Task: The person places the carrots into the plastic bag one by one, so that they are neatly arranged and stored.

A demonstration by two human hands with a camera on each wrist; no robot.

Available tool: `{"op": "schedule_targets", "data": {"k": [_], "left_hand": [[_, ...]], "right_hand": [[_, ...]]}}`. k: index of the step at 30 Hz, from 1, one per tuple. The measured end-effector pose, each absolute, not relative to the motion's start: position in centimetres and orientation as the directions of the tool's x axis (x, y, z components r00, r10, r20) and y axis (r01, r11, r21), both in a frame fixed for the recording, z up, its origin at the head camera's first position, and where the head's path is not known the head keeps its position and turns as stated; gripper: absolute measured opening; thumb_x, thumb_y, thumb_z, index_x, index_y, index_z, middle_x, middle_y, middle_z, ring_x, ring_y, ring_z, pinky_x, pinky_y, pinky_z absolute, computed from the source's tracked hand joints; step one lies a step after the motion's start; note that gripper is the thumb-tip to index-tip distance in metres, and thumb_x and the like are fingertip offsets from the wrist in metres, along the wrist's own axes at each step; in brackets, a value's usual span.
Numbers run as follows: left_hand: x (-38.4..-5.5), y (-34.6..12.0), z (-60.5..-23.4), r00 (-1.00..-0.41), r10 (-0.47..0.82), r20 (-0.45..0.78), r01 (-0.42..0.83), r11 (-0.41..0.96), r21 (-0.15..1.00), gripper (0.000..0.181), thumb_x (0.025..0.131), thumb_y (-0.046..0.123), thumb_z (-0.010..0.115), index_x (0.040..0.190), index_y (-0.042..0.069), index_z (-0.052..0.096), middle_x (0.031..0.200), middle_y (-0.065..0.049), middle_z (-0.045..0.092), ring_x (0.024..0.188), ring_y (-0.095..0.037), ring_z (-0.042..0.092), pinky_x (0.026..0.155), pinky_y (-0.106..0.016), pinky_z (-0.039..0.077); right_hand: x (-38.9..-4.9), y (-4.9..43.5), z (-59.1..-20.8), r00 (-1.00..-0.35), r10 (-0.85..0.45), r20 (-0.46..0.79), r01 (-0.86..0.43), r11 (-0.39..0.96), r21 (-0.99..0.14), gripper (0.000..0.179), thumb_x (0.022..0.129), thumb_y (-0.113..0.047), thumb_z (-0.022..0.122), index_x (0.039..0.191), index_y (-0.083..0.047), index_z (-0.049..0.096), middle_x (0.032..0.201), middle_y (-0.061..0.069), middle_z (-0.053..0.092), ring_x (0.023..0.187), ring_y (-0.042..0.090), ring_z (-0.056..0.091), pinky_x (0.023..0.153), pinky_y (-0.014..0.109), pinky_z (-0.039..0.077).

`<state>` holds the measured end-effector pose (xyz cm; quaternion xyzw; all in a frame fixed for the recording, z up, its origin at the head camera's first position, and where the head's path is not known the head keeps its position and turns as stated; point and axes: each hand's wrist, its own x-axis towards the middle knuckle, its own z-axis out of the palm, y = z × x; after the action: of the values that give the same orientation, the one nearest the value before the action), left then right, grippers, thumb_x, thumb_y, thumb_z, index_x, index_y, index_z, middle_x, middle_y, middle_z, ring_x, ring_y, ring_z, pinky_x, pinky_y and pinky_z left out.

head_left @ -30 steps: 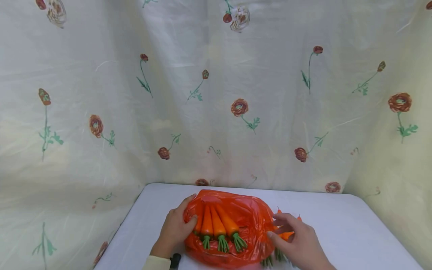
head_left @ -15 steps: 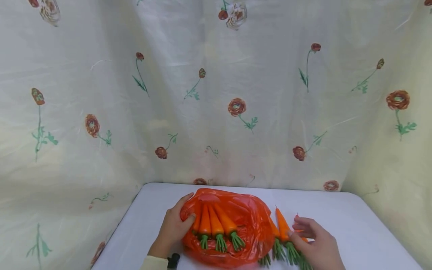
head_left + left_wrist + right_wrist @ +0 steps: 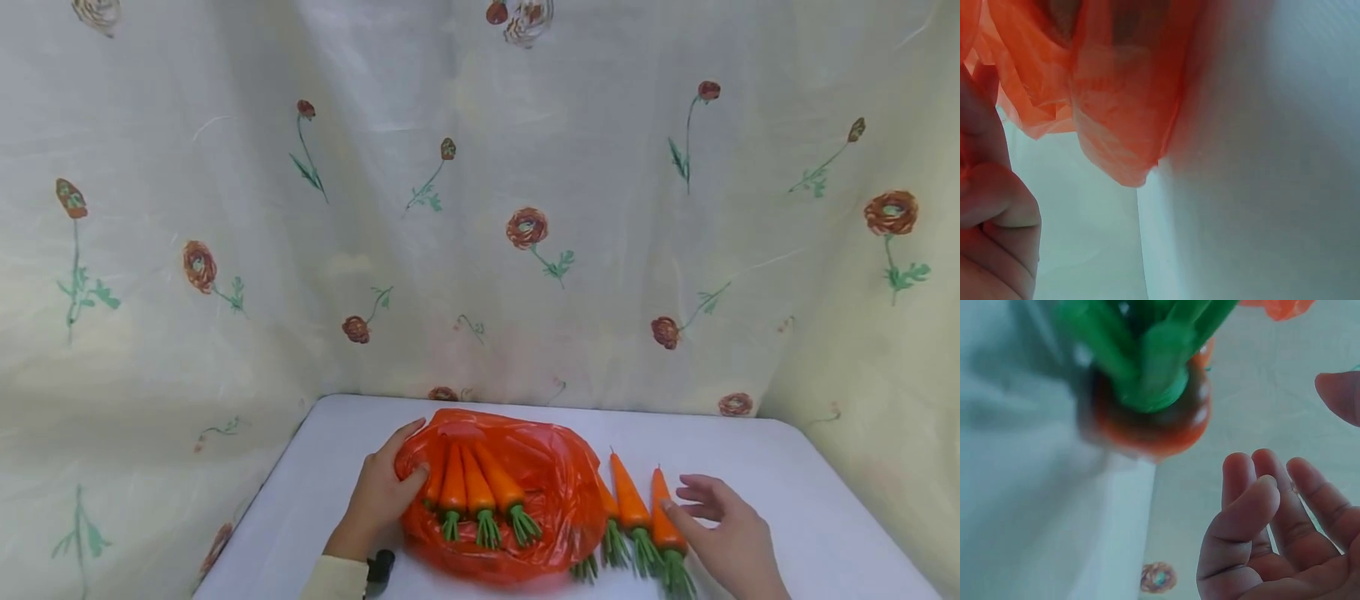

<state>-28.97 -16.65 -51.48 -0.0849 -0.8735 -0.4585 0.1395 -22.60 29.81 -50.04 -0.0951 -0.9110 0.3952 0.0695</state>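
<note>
My left hand grips the left rim of a red plastic bag, thumb on the inner side. In the left wrist view, its curled fingers lie beside the thin bag. Several orange carrots with green stubs lie inside the spread bag. On the table to its right are more carrots, the middle one and the rightmost side by side. My right hand is just right of the rightmost carrot, fingers loosely bent. From the right wrist, this hand holds nothing and appears apart from a carrot.
A white table carries everything. Behind it and at both sides hangs a pale curtain printed with flowers. A dark band is on the left wrist. Green tops poke out by the bag's lower right edge.
My right hand has moved right, from the bag's right edge across the loose carrots to beyond the last one, uncovering them. The left hand keeps its hold on the bag. The head view shifted slightly.
</note>
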Motion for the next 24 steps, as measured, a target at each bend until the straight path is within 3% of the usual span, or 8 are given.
{"op": "schedule_targets", "data": {"k": [9,16,24], "left_hand": [[-28.9,-16.7,-51.4,-0.941,0.046,0.337,0.301,0.572,0.763,0.068,0.096,0.019,0.074,0.157,0.034,0.049,0.134,-0.001,0.070,0.113,-0.023,0.068,0.096,-0.051,0.059],[-28.9,-16.8,-51.5,-0.946,0.057,0.319,0.292,0.580,0.761,0.067,0.096,0.019,0.074,0.157,0.030,0.049,0.137,-0.002,0.069,0.114,-0.024,0.067,0.096,-0.053,0.059],[-28.9,-16.8,-51.5,-0.955,0.033,0.294,0.258,0.579,0.773,0.062,0.097,0.021,0.075,0.153,0.034,0.054,0.134,0.000,0.069,0.111,-0.024,0.067,0.096,-0.053,0.059]], "right_hand": [[-24.1,32.2,-51.8,-0.970,0.233,0.063,0.126,0.713,-0.690,0.080,0.093,-0.056,0.076,0.145,0.000,0.054,0.129,0.027,0.068,0.111,0.043,0.068,0.088,0.051,0.062],[-24.6,32.5,-52.6,-0.977,0.211,-0.016,0.160,0.684,-0.711,0.083,0.092,-0.058,0.075,0.146,0.001,0.051,0.131,0.028,0.066,0.112,0.044,0.067,0.084,0.050,0.063],[-24.7,32.1,-52.9,-0.978,0.198,-0.067,0.186,0.682,-0.708,0.085,0.091,-0.058,0.076,0.147,0.001,0.050,0.131,0.029,0.065,0.111,0.043,0.068,0.086,0.052,0.062]]}}
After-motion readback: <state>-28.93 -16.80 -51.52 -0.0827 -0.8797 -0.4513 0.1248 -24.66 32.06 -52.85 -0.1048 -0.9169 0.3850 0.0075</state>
